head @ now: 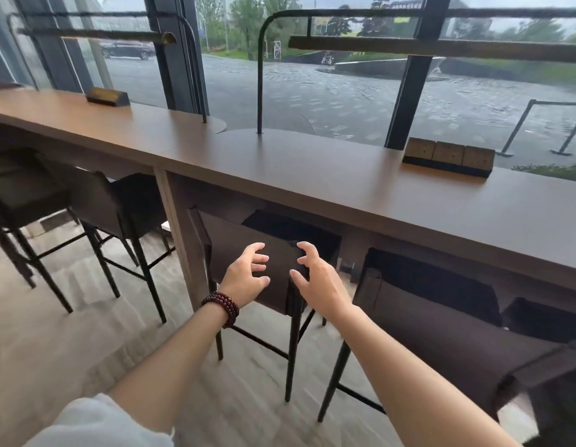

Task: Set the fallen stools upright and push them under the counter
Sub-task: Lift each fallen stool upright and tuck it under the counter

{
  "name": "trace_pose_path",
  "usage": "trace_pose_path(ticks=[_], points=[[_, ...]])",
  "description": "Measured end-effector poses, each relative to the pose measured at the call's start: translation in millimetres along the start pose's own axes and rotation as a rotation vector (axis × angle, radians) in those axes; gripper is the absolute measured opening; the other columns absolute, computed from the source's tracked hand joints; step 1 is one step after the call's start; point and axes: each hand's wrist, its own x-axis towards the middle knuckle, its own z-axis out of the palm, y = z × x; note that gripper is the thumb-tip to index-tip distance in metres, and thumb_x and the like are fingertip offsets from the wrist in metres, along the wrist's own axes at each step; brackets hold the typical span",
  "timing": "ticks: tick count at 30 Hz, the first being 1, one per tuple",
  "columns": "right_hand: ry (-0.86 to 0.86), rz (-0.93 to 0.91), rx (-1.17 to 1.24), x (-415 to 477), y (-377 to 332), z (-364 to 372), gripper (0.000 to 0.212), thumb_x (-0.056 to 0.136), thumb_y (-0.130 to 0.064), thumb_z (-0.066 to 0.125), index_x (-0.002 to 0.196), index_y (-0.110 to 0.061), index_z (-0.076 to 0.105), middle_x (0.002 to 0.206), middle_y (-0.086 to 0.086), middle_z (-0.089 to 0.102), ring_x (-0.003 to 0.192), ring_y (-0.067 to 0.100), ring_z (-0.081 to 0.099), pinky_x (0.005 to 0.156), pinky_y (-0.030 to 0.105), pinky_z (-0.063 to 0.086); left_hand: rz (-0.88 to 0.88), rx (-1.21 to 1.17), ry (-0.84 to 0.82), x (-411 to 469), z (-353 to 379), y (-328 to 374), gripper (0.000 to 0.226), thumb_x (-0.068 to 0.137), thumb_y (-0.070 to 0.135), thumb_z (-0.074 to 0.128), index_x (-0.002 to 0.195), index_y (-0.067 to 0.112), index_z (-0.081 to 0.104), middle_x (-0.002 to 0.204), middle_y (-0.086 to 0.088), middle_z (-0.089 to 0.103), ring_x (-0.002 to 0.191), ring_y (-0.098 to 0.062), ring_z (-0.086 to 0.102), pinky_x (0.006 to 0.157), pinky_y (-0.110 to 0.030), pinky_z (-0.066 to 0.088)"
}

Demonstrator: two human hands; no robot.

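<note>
Holds left hand (pixel 244 275) and right hand (pixel 317 280) side by side just in front of the dark backrest of the middle stool (pixel 238 240), fingers spread and loosely bent, grasping nothing; cannot tell whether any fingertip touches it. Finds that stool upright on thin black legs, seat tucked under the brown counter (pixel 344 185), between the support panel (pixel 180 237) and the right stool (pixel 441 321), also upright. Shows two left stools (pixel 119 204) standing under the counter and a beaded bracelet (pixel 222 306) on the left wrist.
</note>
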Motion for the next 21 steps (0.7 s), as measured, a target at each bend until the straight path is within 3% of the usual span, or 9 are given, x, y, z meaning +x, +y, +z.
trace_pose_path(ticks=[6,12,21], points=[[0.033,0.042,-0.134,47.1,-11.2,40.0,0.054,0.094,-0.021,0.055,0.143,-0.019,0.032,0.123,0.008,0.061,0.112,0.026,0.056,0.094,0.039,0.047,-0.012,0.078,-0.002,44.8,-45.8,-45.3,0.063,0.08,-0.001,0.06,0.137,0.017,0.039,0.125,-0.002,0.058,0.116,-0.015,0.056,0.095,-0.024,0.043],[0.047,0.1,-0.424,108.1,7.5,83.7,0.054,0.092,-0.018,0.053,0.143,-0.017,0.034,0.137,0.003,0.051,0.132,0.026,0.04,0.105,0.043,0.032,-0.027,0.208,-0.047,121.0,-70.4,-84.2,0.062,0.082,-0.002,0.055,0.139,0.019,0.039,0.133,-0.003,0.054,0.124,-0.018,0.05,0.099,-0.027,0.042],[-0.14,0.313,-0.731,163.0,10.4,114.9,0.045,0.089,-0.013,0.055,0.132,-0.014,0.043,0.12,0.006,0.061,0.118,0.03,0.05,0.102,0.049,0.031,0.031,0.459,-0.166,211.2,-106.6,-126.2,0.069,0.077,0.001,0.05,0.141,0.022,0.036,0.147,0.0,0.04,0.134,-0.02,0.038,0.111,-0.036,0.032]])
